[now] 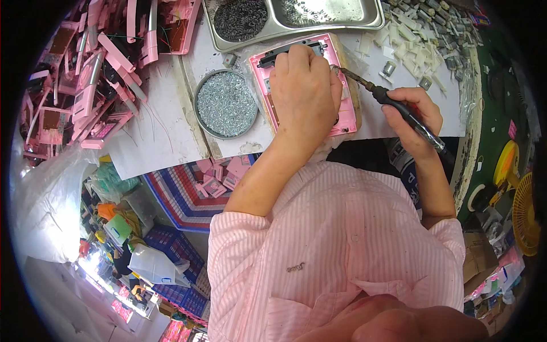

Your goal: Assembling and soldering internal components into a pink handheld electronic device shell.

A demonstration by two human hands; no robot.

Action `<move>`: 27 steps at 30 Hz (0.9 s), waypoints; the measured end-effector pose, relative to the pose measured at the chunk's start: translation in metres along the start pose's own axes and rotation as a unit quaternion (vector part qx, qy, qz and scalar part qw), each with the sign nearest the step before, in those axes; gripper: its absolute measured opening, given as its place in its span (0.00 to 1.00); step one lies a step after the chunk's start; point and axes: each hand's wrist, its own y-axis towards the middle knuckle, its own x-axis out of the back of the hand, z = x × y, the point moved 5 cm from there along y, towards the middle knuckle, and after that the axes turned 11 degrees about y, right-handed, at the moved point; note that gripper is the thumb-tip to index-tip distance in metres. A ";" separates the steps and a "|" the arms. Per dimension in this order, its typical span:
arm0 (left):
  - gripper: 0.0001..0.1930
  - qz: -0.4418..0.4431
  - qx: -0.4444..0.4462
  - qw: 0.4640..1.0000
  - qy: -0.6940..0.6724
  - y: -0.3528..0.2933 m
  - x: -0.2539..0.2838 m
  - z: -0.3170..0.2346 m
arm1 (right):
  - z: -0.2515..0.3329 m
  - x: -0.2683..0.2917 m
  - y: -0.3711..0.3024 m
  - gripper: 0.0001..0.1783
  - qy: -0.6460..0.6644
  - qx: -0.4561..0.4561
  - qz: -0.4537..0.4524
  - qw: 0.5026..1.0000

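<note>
While my right hand wraps its fingers closed round the handle of what looks like a soldering iron, my left hand lies over an open pink casing, its fingers bent close together; whether they pinch anything I cannot tell, since my knuckles hide it. The casing sits on a pad at the near edge of the worktop, with the iron's tip at its right side. If that tip is hot, a small slip leftward could burn my left fingers or scar the plastic, and pressing too hard might skid the casing. My left forearm could also nudge the round dish of silvery screws just left and spill it. Farther off stands a metal tray with dark springs; far right, white plastic parts lie strewn among small motors, and pink casings heap up far left. Below the worktop's near edge I see a striped basket, and rightward a yellow fan.
</note>
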 end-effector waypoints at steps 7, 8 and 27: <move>0.07 0.004 -0.002 1.000 -0.005 0.000 0.001 -0.001 | 0.003 0.000 0.002 0.13 -0.014 0.018 0.003 1.000; 0.07 0.005 -0.002 1.000 -0.005 0.000 0.000 -0.001 | 0.005 0.000 0.001 0.13 -0.010 0.018 0.001 1.000; 0.08 0.007 -0.004 1.000 -0.001 -0.001 0.002 0.000 | 0.010 0.010 0.001 0.14 -0.007 0.025 -0.024 0.999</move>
